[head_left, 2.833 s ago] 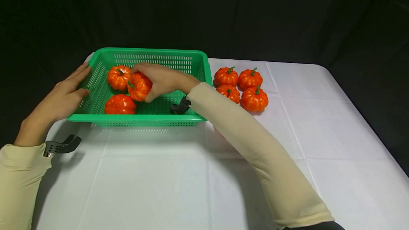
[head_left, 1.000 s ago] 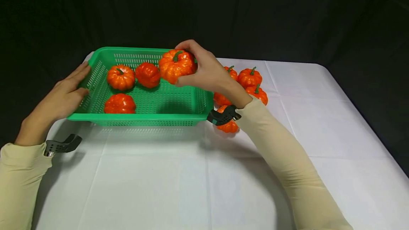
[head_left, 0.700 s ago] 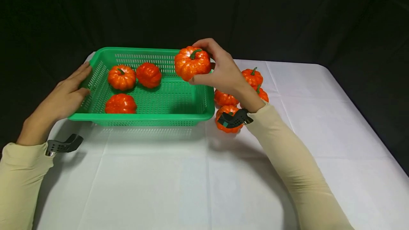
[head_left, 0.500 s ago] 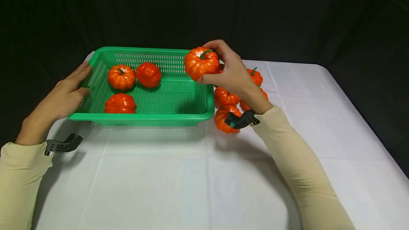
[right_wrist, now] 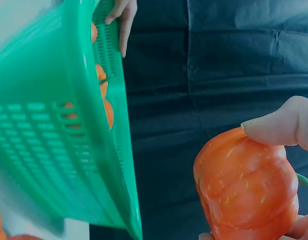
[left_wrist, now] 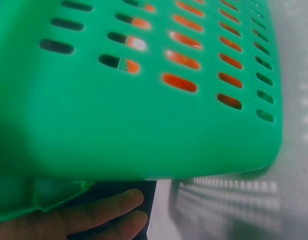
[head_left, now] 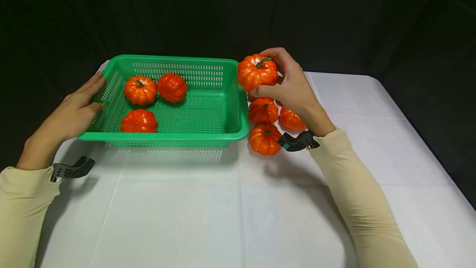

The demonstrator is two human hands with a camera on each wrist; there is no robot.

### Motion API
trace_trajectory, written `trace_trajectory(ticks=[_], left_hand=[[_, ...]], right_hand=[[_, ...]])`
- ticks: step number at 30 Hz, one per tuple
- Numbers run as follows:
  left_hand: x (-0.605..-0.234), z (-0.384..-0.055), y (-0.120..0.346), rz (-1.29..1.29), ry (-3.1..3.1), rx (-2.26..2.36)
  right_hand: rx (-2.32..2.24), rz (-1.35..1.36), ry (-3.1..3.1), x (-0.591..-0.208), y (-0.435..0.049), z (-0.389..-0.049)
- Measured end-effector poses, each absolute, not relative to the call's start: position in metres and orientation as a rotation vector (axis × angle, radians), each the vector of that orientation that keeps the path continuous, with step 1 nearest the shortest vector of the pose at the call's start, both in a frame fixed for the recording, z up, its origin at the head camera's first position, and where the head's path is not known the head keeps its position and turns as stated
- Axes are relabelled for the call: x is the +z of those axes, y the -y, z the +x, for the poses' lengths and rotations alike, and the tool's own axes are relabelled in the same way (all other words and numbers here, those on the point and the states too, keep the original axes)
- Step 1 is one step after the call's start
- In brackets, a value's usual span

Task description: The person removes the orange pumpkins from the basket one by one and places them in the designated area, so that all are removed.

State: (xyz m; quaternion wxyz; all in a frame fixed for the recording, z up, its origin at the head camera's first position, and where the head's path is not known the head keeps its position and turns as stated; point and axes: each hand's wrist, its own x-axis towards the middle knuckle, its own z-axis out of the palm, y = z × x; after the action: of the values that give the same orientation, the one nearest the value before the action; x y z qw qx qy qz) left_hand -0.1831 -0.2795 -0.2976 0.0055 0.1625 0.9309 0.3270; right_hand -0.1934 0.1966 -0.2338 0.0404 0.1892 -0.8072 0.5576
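Nearest: white-clothed bench (head_left: 174, 206), beige sleeves (head_left: 26, 214) coming in L & R. Then green basket (head_left: 167, 136) w/ front pumpkin (head_left: 139, 121) inside, nr its L front; bench pumpkin (head_left: 265, 139) just outside its R side. L hand (head_left: 76, 113) touches basket's L rim, grip relaxed, fingers straight. Bit farther: mid pumpkin (head_left: 263, 111) & side pumpkin (head_left: 292, 118) on bench, more partly hidden by R hand (head_left: 291, 88). Toward basket's back, stemmed pumpkin (head_left: 140, 91) beside red pumpkin (head_left: 172, 87). R grip grasping raised pumpkin (head_left: 256, 73), thumb & fingers round it, nr basket's R back corner. Farthest: dark backdrop (head_left: 238, 11)
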Motion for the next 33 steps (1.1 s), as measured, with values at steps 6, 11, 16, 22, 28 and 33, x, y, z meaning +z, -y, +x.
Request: trace_trajectory(ticks=[6,11,16,22,28,33], left_hand=[[-0.297,-0.183,0.279,0.506,-2.920,1.014],[-0.298,-0.184,0.278,0.506,-2.912,1.019],[-0.297,-0.184,0.277,0.509,-2.914,1.013],[-0.296,-0.185,0.276,0.509,-2.907,1.010],[-0.297,-0.185,0.277,0.512,-2.910,1.017],[-0.297,-0.183,0.279,0.509,-2.905,1.025]], right_hand=[[1.654,0.494,2.490,-0.234,-0.210,-0.193],[1.624,0.454,2.484,-0.234,-0.222,-0.194],[1.609,0.406,2.490,-0.234,-0.231,-0.195],[1.621,0.336,2.461,-0.231,-0.242,-0.197],[1.619,0.285,2.422,-0.230,-0.254,-0.203],[1.619,0.229,2.411,-0.232,-0.265,-0.210]])
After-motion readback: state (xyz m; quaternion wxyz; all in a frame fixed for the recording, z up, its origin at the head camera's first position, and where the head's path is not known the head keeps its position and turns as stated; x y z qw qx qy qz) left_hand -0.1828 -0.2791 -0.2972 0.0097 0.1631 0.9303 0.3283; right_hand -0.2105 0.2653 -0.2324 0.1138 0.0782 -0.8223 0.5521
